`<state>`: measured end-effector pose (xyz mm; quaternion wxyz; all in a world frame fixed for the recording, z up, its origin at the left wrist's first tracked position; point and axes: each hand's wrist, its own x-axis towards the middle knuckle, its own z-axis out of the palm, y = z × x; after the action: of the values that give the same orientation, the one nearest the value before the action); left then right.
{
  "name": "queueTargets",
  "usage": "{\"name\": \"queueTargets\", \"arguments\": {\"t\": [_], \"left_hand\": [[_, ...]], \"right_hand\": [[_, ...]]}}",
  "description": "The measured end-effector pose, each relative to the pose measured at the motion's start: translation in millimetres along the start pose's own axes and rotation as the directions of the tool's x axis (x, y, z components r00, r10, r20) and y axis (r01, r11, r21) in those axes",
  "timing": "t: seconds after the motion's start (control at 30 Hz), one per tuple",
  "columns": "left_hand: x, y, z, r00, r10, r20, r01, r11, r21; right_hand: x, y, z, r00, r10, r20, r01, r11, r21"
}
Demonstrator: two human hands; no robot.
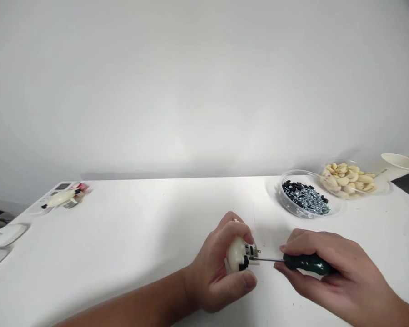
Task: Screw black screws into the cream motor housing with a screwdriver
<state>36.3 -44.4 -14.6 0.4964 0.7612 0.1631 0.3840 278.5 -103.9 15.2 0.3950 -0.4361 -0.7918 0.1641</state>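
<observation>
My left hand (218, 268) grips a small white plastic housing (236, 253) between fingers and thumb. Black parts and small metal terminals show at its right end. My right hand (330, 268) is closed around a screwdriver (308, 263) with a dark green handle. Its thin steel shaft reaches left, and the tip sits at the black parts of the housing. The tip itself is hard to make out there. Both hands are held a little above the white table (157, 204).
Towards the back right, a clear dish (295, 173) holds black pieces and several steel screws. Behind it lies a clear dish (383, 188) of cream curved pieces. A white cup (400, 161) stands beyond. At back left are a similar white housing (61, 197) and a white computer mouse (7, 236).
</observation>
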Motion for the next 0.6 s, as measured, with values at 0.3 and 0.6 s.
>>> {"name": "queueTargets", "arguments": {"t": [0.3, 0.6], "left_hand": [[-0.4, 1.1, -1.4, 0.999, -0.032, 0.022, 0.033, 0.998, -0.054], [-0.5, 2.8, -1.2, 0.998, -0.048, 0.033, 0.050, 0.995, -0.092]], "right_hand": [[0.2, -3.4, -0.4, 1.000, 0.018, 0.011, -0.018, 1.000, -0.026], [2.6, -5.0, -1.6, 0.995, 0.082, 0.060, -0.081, 0.997, -0.010]]}}
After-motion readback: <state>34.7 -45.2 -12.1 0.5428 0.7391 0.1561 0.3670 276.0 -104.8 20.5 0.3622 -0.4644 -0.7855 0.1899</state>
